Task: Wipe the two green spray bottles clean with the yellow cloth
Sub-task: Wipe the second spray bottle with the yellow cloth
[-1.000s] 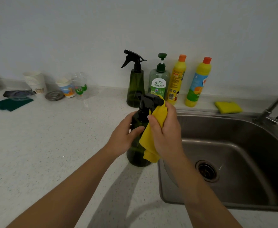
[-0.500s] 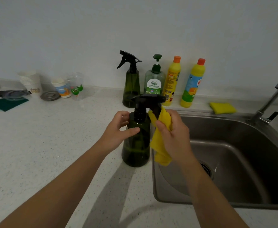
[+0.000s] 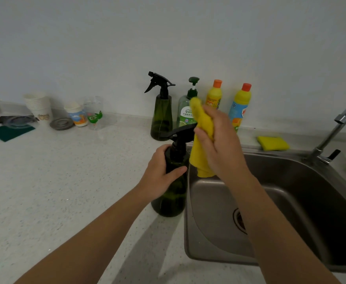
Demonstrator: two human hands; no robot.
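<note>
A dark green spray bottle (image 3: 171,199) with a black trigger head stands on the counter beside the sink's left rim. My left hand (image 3: 159,177) grips its upper body. My right hand (image 3: 219,144) holds the bunched yellow cloth (image 3: 202,148) against the right end of the black head, the cloth hanging down beside the bottle. A second green spray bottle (image 3: 161,115) stands upright by the back wall, untouched.
A steel sink (image 3: 291,201) with a tap (image 3: 336,130) fills the right. By the wall stand a green pump bottle (image 3: 185,111), two yellow bottles (image 3: 240,105), and a yellow sponge (image 3: 272,143). Cups (image 3: 39,105), a lid and a green pad (image 3: 8,132) lie far left.
My right hand with the cloth has risen from the bottle's neck up to the tip of the trigger head. My left hand still holds the bottle, whose head has turned.
</note>
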